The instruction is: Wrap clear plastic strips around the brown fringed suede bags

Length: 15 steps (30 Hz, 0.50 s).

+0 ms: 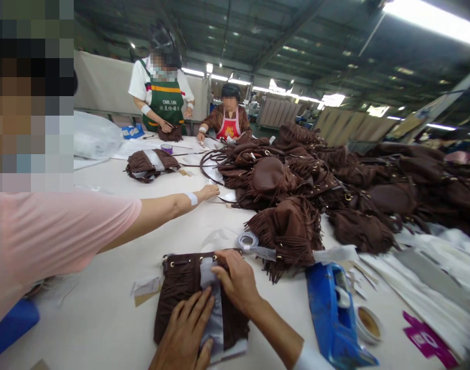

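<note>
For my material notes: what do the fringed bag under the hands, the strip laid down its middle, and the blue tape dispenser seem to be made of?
Fringed bag: brown suede-like fabric, matte and napped, cut into fringe. Strip: probably thin translucent plastic or paper, greyish with a slight sheen. Blue tape dispenser: hard moulded plastic, glossy highlights.

- The fringed bag (188, 298) lies flat on the table (104, 308), nearest the wearer;
- the left hand (184, 334) and right hand (237, 280) rest on it;
- the tape dispenser (333, 318) stands to its right;
- the heap of bags (335, 190) lies behind, to the right;
- a co-worker's arm (161, 210) reaches in from the left.
</note>
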Tool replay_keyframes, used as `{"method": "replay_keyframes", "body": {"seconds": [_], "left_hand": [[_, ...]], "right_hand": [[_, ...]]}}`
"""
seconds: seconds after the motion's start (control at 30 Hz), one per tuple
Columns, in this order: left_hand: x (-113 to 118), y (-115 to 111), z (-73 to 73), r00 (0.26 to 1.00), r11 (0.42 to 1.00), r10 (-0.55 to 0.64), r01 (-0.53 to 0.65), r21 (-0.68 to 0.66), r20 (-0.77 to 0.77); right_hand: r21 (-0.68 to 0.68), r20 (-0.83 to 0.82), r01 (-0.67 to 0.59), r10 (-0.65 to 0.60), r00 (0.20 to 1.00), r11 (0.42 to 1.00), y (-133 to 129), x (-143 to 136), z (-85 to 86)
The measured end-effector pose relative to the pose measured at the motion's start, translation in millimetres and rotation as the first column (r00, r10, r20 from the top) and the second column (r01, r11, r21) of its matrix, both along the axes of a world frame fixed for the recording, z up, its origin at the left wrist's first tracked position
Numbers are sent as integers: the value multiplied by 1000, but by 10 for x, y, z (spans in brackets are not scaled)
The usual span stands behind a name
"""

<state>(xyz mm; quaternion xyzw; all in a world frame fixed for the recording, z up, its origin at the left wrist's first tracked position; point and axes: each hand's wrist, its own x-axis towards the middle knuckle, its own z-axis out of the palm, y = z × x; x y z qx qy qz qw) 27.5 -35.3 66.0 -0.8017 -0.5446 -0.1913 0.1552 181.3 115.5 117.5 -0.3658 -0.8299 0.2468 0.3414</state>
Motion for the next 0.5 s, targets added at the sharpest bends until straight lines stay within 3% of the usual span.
{"method": "replay_keyframes", "body": {"seconds": [0.1, 0.2, 0.3, 0.37, 0.5], "left_hand": [[-16, -15, -17, 998, 999, -2, 5, -41, 64], [-68, 27, -15, 962, 995, -3, 31, -98, 274], [-155, 186, 5, 798, 982, 165, -80, -169, 579], [-213, 330, 15, 724, 965, 249, -128, -229, 643], [-273, 525, -21, 797, 969, 193, -65, -237, 573]], "right_hand": [[-134, 108, -83, 98, 989, 987, 41, -58, -99], [-181, 147, -114, 141, 979, 977, 153, -125, -177], [-190, 143, -106, 134, 981, 976, 197, -155, -201], [-201, 140, -100, 129, 982, 975, 192, -159, -202], [-243, 138, -85, 121, 983, 966, 189, -153, -194]]}}
